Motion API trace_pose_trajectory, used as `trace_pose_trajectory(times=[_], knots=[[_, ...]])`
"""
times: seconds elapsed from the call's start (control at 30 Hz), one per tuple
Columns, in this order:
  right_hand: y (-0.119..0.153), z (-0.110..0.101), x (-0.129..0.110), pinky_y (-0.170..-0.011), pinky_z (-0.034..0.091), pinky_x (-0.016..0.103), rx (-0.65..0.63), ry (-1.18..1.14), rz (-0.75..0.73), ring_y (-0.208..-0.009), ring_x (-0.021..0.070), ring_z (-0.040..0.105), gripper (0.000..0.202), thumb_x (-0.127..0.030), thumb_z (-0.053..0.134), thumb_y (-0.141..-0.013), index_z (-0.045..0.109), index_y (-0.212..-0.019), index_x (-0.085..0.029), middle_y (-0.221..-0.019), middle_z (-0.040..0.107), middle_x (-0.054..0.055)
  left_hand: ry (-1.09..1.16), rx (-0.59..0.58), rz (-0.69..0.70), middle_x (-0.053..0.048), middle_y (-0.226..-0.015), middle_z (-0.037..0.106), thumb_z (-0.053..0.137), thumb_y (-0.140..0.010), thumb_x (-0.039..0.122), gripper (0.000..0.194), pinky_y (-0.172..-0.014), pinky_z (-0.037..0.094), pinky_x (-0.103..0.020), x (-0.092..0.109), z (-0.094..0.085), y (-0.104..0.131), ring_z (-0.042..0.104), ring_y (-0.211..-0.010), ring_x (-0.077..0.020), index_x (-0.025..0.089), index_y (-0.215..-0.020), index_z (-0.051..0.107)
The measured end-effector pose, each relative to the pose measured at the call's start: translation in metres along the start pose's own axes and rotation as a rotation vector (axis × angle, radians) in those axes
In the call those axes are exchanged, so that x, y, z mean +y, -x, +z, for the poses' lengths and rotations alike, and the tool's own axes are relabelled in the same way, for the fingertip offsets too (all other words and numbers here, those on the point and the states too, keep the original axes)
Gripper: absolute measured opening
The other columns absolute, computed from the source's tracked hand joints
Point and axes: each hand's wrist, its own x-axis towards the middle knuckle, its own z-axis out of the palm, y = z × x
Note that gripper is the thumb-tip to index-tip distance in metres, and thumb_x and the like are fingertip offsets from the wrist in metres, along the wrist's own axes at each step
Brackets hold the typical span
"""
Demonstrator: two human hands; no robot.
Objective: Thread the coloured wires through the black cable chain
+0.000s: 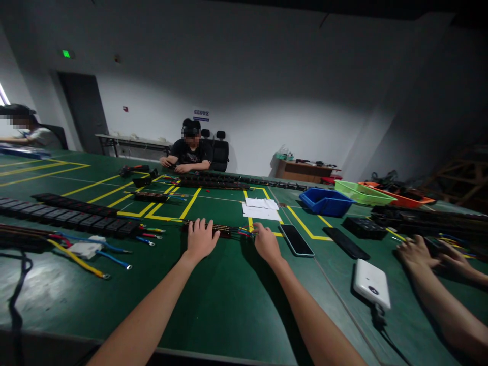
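Note:
In the head view a long black strip with copper-coloured bars (223, 230) lies across the green table in front of me. My left hand (201, 239) rests over its left part, fingers stretched out and spread, thumb apart. Thin blue and red wires (244, 232) come out of the strip's right end. At these wires my right hand (266, 243) is closed in a pinch with bent fingers; the fingertips partly hide the wire ends. Right of that hand lies a phone (296, 240).
White papers (261, 208) lie beyond my hands. Blue (326, 202), green (362, 193) and orange bins stand back right. A white power bank (371, 284) with a cable is nearer. Black modules (72, 216) with lugged cables lie left. Another person's hands (419, 251) work at right; a person (190, 150) sits opposite.

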Motion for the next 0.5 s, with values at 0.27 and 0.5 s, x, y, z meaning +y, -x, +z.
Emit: trace_pose_trajectory(times=[0.27, 0.5], knots=[[0.0009, -0.0029, -0.0025, -0.090, 0.041, 0.027, 0.058, -0.008, 0.023, -0.112, 0.0219, 0.057, 0.048, -0.001, 0.041, -0.090, 0.056, -0.133, -0.016, -0.116, 0.073, 0.008, -0.003, -0.021, 0.000, -0.018, -0.148, 0.054, 0.030, -0.100, 0.054, 0.063, -0.119, 0.026, -0.059, 0.0009, -0.0035, 0.0003, 0.042, -0.142, -0.0356, 0.015, -0.144, 0.054], [0.0006, 0.0027, -0.0004, -0.088, 0.041, 0.027, -0.061, -0.012, -0.002, -0.109, 0.0215, 0.060, 0.048, -0.001, 0.041, -0.090, 0.055, -0.133, -0.017, -0.114, 0.073, 0.008, -0.018, 0.004, -0.015, -0.017, -0.146, 0.055, 0.031, -0.100, 0.052, 0.060, -0.119, 0.025, -0.058, 0.0034, -0.0059, 0.0020, 0.042, -0.141, -0.0357, 0.017, -0.142, 0.056]])
